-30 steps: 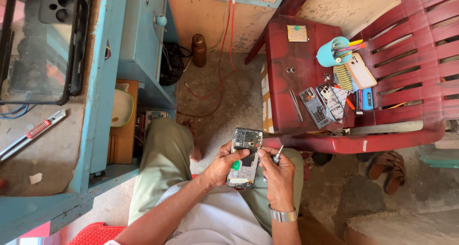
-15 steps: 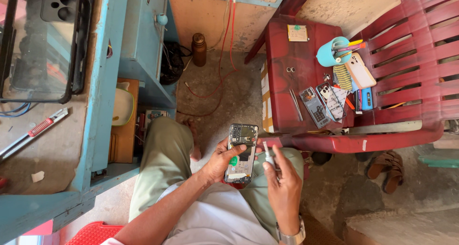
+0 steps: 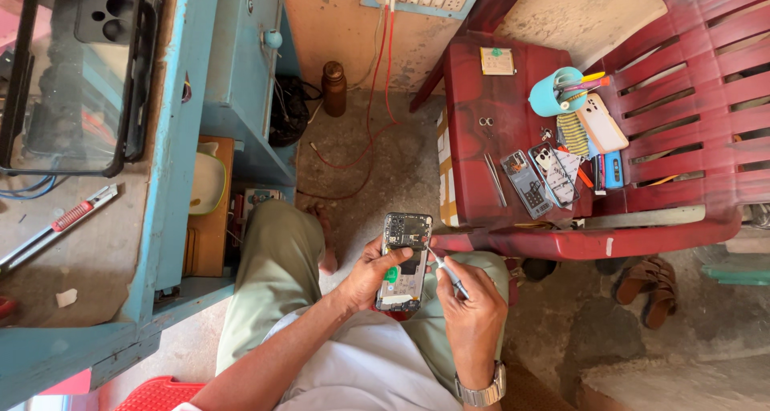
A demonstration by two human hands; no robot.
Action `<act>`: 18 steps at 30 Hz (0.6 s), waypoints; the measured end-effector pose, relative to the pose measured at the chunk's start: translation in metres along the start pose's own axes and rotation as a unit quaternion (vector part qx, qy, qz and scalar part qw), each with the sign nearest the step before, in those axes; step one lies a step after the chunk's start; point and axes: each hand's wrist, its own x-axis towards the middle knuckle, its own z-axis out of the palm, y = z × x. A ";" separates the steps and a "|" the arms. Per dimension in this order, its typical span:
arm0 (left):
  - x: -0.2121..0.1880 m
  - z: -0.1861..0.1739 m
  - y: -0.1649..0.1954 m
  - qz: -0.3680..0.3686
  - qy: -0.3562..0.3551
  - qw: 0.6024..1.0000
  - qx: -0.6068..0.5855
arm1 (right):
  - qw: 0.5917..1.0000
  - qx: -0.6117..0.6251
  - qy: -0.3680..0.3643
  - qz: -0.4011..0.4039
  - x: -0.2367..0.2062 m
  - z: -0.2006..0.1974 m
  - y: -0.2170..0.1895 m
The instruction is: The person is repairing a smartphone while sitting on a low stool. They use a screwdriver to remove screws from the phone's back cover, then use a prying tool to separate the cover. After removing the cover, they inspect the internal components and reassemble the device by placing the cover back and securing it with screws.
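While the person sits with knees apart over the concrete floor, the left hand cradles an opened phone from beneath, fingers curled round its left edge and thumb laid across the exposed inside, so the back faces up and stays steady above the lap. The right hand is closed in a pinch on a thin screwdriver, held like a pen; its tip meets the upper right part of the phone, a grip that suits fine work on small parts. A metal watch sits on that wrist.

Just to the right, within easy reach, a red plastic chair serves as a side table. On its seat lie tweezers, two more opened phones, a light phone case and a blue cup holding tools, all near the front edge. To the left stands a blue workbench with a dark clear phone case and a red-handled cutter on top. Sandals lie under the chair.
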 end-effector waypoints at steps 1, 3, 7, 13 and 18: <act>0.000 0.000 0.000 0.000 -0.001 1.000 0.000 | 1.000 0.003 0.000 0.003 0.000 0.001 0.001; -0.001 0.001 0.000 0.005 -0.002 1.000 0.002 | 1.000 0.007 0.002 0.009 0.000 0.002 0.003; -0.001 0.000 0.000 0.013 -0.015 1.000 0.009 | 1.000 -0.001 0.001 -0.010 -0.001 0.003 0.005; 0.000 -0.005 -0.004 0.090 -0.041 0.983 0.154 | 0.997 -0.066 -0.038 0.025 0.001 0.002 0.007; 0.001 -0.014 -0.004 0.111 -0.043 0.962 0.244 | 0.997 -0.056 -0.047 -0.013 0.009 0.000 0.007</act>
